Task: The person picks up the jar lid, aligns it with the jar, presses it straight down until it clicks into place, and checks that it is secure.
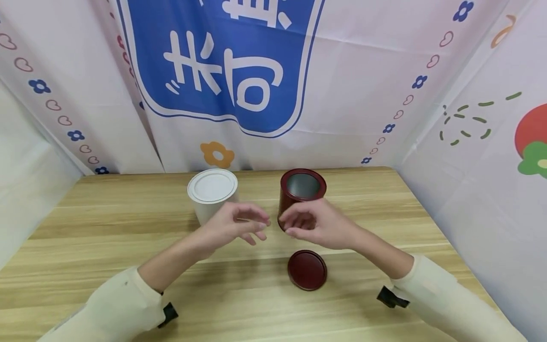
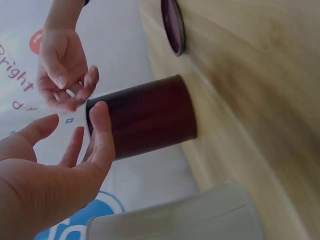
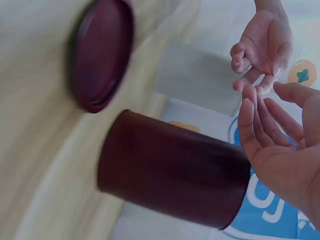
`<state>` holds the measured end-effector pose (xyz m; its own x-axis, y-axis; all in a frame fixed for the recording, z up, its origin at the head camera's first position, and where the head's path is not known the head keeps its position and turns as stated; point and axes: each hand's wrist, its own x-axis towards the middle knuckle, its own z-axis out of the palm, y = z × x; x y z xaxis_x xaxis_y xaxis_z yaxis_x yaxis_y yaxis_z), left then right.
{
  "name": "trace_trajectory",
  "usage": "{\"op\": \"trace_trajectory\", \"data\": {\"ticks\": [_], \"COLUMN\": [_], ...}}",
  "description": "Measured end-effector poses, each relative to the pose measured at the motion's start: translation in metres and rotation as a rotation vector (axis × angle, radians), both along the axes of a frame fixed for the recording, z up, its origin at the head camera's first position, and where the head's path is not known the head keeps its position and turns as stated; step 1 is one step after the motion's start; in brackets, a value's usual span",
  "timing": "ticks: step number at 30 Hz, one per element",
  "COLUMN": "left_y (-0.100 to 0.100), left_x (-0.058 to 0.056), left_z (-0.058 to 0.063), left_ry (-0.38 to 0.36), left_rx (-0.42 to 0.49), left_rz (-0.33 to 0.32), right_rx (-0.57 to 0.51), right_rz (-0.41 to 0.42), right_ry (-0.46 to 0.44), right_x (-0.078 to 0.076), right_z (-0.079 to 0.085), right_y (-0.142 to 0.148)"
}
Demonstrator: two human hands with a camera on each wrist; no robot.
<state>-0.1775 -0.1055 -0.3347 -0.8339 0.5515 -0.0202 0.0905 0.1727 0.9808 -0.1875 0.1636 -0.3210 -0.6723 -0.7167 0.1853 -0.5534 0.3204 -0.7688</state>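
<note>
My left hand (image 1: 228, 227) hovers in front of the white canister (image 1: 211, 202), its fingers loosely bent and nothing between them. Opposite it, my right hand (image 1: 322, 223) overlaps the lower front of the dark red canister (image 1: 285, 202) in the head view, also holding nothing. That red canister stands upright with its top uncovered and a dark inside showing. A round dark red lid (image 1: 307, 270) lies on the table nearer to me. The white canister has a white lid (image 1: 212, 185) on top. In the right wrist view the red canister (image 3: 170, 170) is just beyond my curved fingers.
The wooden table (image 1: 107, 247) runs back to a white printed cloth (image 1: 354, 95) hanging behind it. Another cloth (image 1: 478, 156) hangs along the right side. Both canisters stand near the back edge with a gap between them.
</note>
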Motion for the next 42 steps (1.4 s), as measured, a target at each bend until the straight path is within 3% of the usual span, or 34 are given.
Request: {"op": "trace_trajectory", "data": {"ticks": [8,12,23,32,42], "left_y": [0.013,0.021,0.030,0.033,0.036], "left_x": [-0.004,-0.003,0.000,-0.001,0.004], "left_z": [-0.028,-0.037,-0.047,-0.047,-0.050], "left_ry": [-0.179,-0.256,-0.414,-0.520,-0.554], "left_rx": [0.022,0.007,-0.016,0.011,0.059], "left_rz": [-0.082,-0.087,-0.092,-0.101,-0.100], "right_rx": [0.078,0.108,0.185,0.193,0.182], "right_rz": [-0.044,-0.093,-0.284,-0.280,-0.282], "right_ry": [-0.256,-0.357,-0.448,-0.532,-0.614], "right_x": [0.000,0.000,-0.005,-0.004,0.001], "right_z": [-0.024,-0.037,-0.054,-0.058,-0.061], "right_y": [0.025,0.035,0.048,0.053,0.051]}}
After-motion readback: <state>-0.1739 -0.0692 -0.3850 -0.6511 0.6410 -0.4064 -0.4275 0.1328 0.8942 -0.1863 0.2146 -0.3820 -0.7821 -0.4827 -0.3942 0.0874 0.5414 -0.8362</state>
